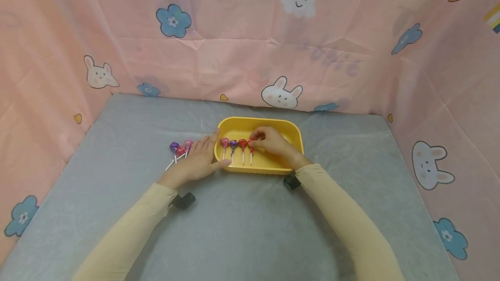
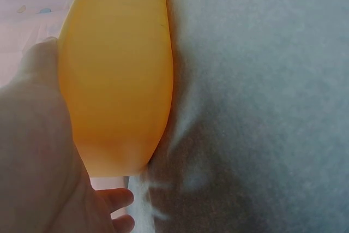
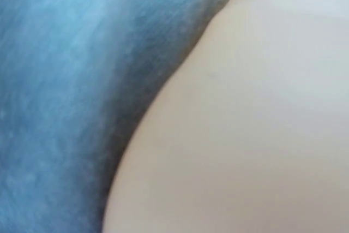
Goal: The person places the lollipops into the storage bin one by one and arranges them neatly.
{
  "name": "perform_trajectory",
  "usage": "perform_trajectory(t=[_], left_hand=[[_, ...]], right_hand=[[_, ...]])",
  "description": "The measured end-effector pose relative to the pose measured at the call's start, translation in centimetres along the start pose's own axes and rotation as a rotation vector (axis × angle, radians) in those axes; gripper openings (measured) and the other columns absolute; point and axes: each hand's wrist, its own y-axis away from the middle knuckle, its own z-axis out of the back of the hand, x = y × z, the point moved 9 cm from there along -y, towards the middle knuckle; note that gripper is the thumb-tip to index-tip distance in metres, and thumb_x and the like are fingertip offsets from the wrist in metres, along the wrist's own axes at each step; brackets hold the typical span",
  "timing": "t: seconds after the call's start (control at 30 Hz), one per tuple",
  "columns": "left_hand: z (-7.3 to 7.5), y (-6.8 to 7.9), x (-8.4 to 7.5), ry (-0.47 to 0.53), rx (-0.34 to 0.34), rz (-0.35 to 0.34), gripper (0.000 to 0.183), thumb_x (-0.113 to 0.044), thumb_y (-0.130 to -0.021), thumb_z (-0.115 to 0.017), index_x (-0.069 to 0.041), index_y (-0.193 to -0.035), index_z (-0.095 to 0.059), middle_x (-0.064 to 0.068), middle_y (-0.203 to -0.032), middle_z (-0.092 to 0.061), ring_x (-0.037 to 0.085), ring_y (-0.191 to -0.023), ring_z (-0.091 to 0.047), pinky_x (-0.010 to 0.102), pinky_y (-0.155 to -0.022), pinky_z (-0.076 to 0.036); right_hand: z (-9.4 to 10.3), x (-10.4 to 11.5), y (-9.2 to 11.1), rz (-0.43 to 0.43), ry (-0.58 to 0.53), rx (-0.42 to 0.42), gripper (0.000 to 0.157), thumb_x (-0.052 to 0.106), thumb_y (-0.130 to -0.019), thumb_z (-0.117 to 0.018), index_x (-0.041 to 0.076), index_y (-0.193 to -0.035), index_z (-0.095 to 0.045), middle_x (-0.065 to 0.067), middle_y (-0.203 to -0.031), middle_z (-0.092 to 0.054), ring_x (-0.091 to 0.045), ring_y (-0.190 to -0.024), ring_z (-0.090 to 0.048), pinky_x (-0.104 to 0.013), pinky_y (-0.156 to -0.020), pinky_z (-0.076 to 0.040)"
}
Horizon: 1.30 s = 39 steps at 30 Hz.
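Inside the yellow tray [image 1: 265, 170], several lollipops lie in a row with their white sticks towards the near side. From the left come a pink lollipop [image 1: 225, 142], a purple lollipop [image 1: 233, 144] and a red lollipop [image 1: 242, 143]. My right hand [image 1: 273, 143] reaches into the tray and pinches another red lollipop [image 1: 251, 145] by its head at the row's right end. My left hand [image 1: 195, 159] lies along the tray's left end, fingers extended and thumb at the near rim. In the left wrist view, that hand [image 2: 38, 135] is against the tray's outer wall [image 2: 120, 69].
Left of my left hand, a small pile on the grey cloth [image 1: 234, 229] holds a purple lollipop [image 1: 174, 146], a red lollipop [image 1: 180, 151] and a pink lollipop [image 1: 188, 143], partly behind the fingers. A pink printed curtain [image 1: 230, 64] surrounds the table's back and sides.
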Motion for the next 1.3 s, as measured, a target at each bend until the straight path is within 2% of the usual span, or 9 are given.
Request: perform_trajectory(t=[0.53, 1.3], left_hand=[[-0.09, -0.11, 0.13, -0.002, 0.001, -0.001, 0.104, -0.071, -0.093, -0.044, -0.015, -0.159, 0.013, 0.018, -0.167, -0.01, 0.038, -0.155, -0.009, 0.056, -0.126, 0.0], [0.05, -0.01, 0.08, 0.008, 0.004, -0.002, 0.103, -0.071, -0.093, -0.044, -0.015, -0.159, 0.012, 0.016, -0.168, -0.008, 0.038, -0.155, -0.007, 0.056, -0.126, 0.0]], right_hand=[[-0.05, -0.21, 0.21, -0.035, -0.025, 0.001, 0.02, 0.024, -0.092, -0.071, 0.01, -0.107, -0.066, -0.006, -0.097, -0.062, -0.02, -0.089, -0.054, -0.023, -0.072, -0.045], [0.03, -0.07, 0.14, -0.015, -0.019, 0.002, 0.022, 0.022, -0.091, -0.071, 0.009, -0.109, -0.066, -0.007, -0.098, -0.062, -0.02, -0.091, -0.054, -0.022, -0.074, -0.046]])
